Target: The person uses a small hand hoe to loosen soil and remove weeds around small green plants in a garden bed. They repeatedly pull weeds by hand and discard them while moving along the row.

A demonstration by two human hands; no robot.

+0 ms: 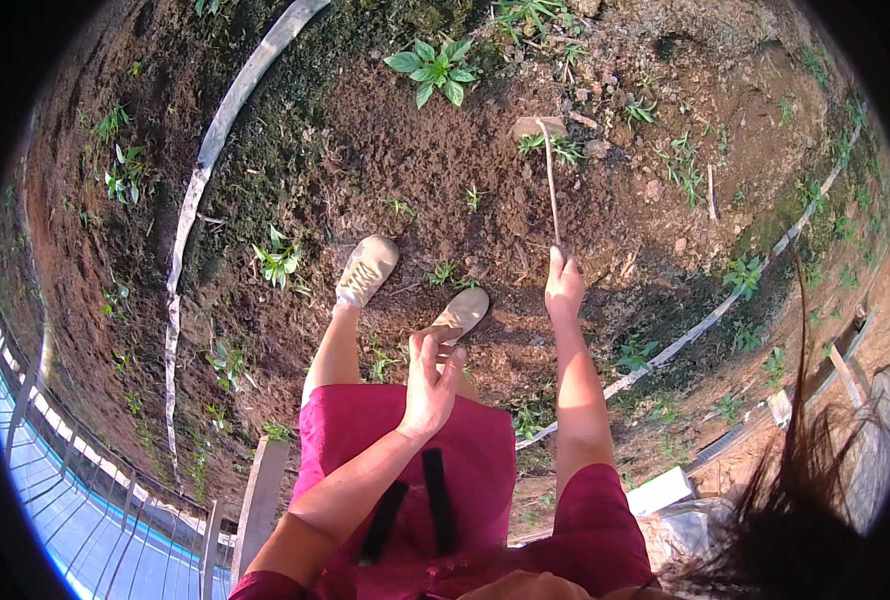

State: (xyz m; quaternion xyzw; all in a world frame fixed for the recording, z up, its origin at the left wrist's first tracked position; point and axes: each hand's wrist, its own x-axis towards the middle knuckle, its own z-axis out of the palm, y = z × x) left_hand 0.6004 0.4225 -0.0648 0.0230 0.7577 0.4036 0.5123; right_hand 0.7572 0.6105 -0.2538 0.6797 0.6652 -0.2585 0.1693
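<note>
My right hand (565, 289) grips the thin wooden handle of a small hand hoe (551, 184) and holds it out ahead of me. The hoe's flat blade (527, 127) is at the soil, just beyond a tuft of grassy weeds (565, 150). Above my lap hangs my left hand (431, 382), its fingers loosely bent and apart, with nothing seen in it. Past the blade, to the left, grows a broad-leaved green plant (433, 71). Dark, crumbly soil (422, 157) lies between that plant and my shoes.
My beige shoes (370, 266) stand on the soil among small weeds (441, 274). A pale flat hose (197, 180) curves along the left, and another pale strip (700, 326) crosses the right. A post (261, 495) and wire fence (107, 495) stand lower left. A white block (658, 491) lies lower right.
</note>
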